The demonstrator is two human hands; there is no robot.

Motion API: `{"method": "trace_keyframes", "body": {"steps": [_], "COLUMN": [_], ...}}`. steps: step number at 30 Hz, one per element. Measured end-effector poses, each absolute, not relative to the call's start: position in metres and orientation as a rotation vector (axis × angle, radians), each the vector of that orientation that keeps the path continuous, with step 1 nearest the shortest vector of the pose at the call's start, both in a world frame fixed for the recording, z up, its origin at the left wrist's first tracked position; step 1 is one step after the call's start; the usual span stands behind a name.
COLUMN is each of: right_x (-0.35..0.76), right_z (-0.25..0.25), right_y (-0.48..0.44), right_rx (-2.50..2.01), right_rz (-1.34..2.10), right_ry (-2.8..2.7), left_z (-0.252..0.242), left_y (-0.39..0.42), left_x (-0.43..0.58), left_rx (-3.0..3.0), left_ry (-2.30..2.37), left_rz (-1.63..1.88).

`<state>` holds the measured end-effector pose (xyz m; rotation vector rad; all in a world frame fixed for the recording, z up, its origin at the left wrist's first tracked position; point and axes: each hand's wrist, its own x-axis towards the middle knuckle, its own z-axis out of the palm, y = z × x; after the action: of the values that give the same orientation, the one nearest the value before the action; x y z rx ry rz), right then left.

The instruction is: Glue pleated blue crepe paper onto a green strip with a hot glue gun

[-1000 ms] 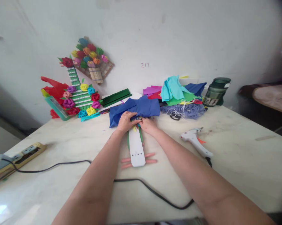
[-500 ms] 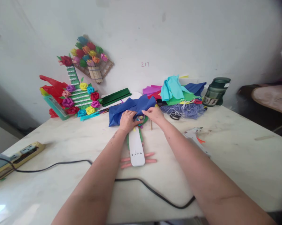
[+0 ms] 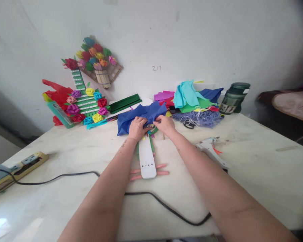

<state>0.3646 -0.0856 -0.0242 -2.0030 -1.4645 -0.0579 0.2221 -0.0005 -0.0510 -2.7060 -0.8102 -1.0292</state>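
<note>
A blue sheet of paper or thin cloth (image 3: 127, 119) lies crumpled under my hands. My left hand (image 3: 138, 128) is closed on its near edge, fingers bent over it. With thumb and finger, my right hand (image 3: 166, 124) pinches the same sheet a little to the right. Beneath and between the hands shows a bit of a craft piece with small colourful parts, mostly hidden. From it a white flat guitar-neck shape (image 3: 147, 156) with a row of small holes points toward me. Pink sticks (image 3: 163, 173) jut out on both sides of its end.
A glue gun (image 3: 212, 151) lies right of my right forearm, and a black cord (image 3: 164, 205) crosses the table. Behind are coloured sheets (image 3: 185, 95), scissors (image 3: 189, 125), shredded purple strands (image 3: 202, 119) and a dark bottle (image 3: 234, 97). Left: flowered guitar craft (image 3: 86, 104), power strip (image 3: 30, 163).
My right hand has shifted slightly left and down, drawing the blue sheet's right edge with it. The left hand stays nearly in place. The view has moved a little.
</note>
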Motion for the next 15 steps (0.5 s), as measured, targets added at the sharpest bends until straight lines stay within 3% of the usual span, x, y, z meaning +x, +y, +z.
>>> {"method": "trace_keyframes", "body": {"steps": [15], "right_x": [0.337], "right_z": [-0.029], "right_y": [-0.101], "right_rx": [-2.123], "right_rz": [-0.064], "right_ry": [-1.426], "left_z": [-0.046], "left_y": [-0.008], "left_x": [0.208], "left_rx": [-2.542], "left_ry": [-0.964], "left_rz": [-1.104]}}
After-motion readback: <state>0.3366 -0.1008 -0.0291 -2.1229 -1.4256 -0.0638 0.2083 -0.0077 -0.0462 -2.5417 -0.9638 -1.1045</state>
